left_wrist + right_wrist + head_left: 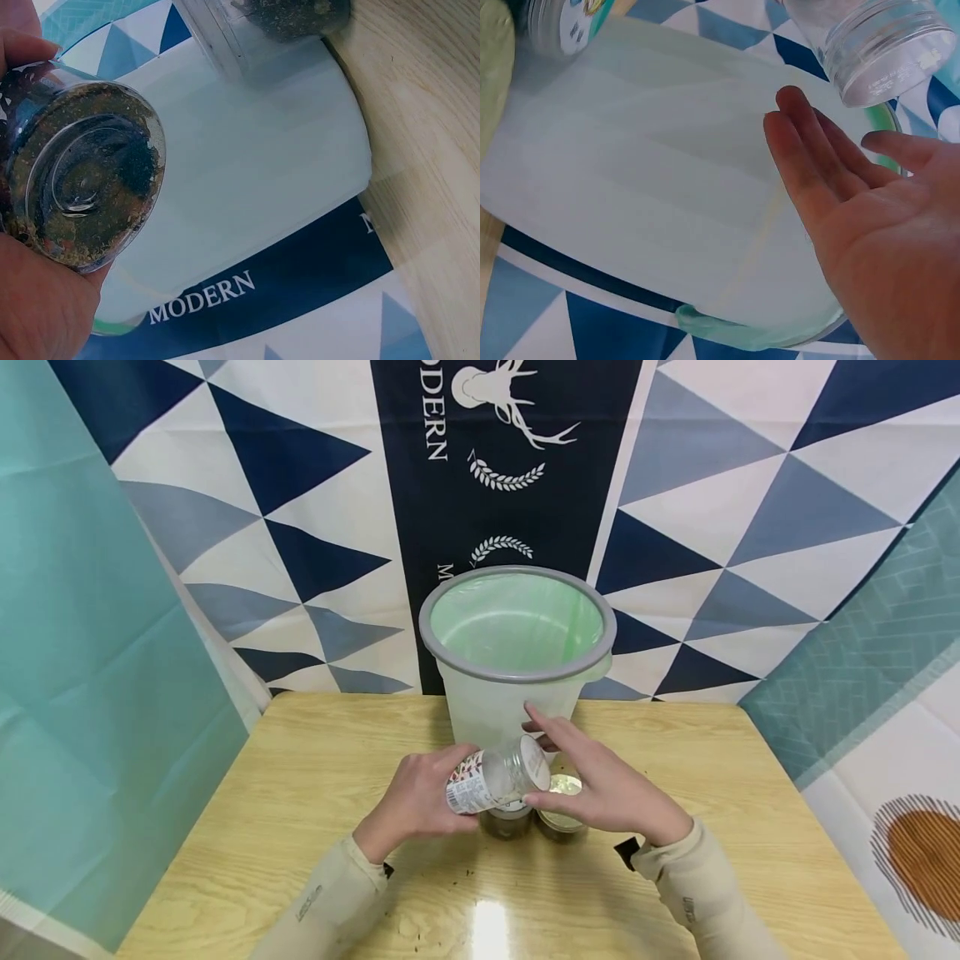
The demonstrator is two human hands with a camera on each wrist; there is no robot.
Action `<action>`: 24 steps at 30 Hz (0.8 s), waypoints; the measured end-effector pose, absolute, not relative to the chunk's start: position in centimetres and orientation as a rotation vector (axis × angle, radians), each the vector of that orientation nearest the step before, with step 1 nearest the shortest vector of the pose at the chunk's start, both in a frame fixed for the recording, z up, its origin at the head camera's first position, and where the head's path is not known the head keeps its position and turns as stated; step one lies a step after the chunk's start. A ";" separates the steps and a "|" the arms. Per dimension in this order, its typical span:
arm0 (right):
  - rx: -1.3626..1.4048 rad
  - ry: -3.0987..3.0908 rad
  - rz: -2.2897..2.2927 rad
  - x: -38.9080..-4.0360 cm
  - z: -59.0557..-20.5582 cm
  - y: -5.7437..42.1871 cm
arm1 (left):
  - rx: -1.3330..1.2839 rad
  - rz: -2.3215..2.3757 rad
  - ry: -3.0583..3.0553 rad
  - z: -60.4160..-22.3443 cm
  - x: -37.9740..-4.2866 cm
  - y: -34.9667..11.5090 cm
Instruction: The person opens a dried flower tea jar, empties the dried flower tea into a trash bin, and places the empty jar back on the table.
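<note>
- Head view: left hand (422,793) grips a clear labelled jar (486,780) before the bin (495,710), long axis crosswise
- Neck (514,768) points toward the loosely spread right hand (603,781)
- Jar holds brownish flakes (94,251) — bin, a green liner (517,618)

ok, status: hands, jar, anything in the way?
Left hand gripping tilted jar. Right hand near jar's threaded end, holding nothing. Nothing visible between that hand and jar; bin beyond.

Beige long sleeves (337,906) with close-fitting cuffs (363,853)
Small dark lettering (309,902) marks each sleeve; a black tab (627,853) shows beside each cuff.
</note>
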State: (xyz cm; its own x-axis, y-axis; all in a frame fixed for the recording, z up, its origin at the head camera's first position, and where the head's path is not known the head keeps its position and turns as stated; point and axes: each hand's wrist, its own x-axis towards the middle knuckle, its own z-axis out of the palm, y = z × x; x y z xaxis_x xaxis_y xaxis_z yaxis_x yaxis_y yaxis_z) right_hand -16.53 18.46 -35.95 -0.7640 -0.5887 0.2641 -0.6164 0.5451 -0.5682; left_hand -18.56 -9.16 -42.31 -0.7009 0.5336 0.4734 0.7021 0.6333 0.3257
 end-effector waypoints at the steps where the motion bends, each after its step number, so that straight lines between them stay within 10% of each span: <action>1: 1.044 -2.721 1.029 -16.6 -35.9 18.5 | -0.989 -0.709 -2.523 -42.2 -18.6 -9.1; 24: 1.000 -2.595 0.964 -16.2 -36.0 18.1 | -0.977 -0.687 -2.558 -42.2 -18.5 -9.2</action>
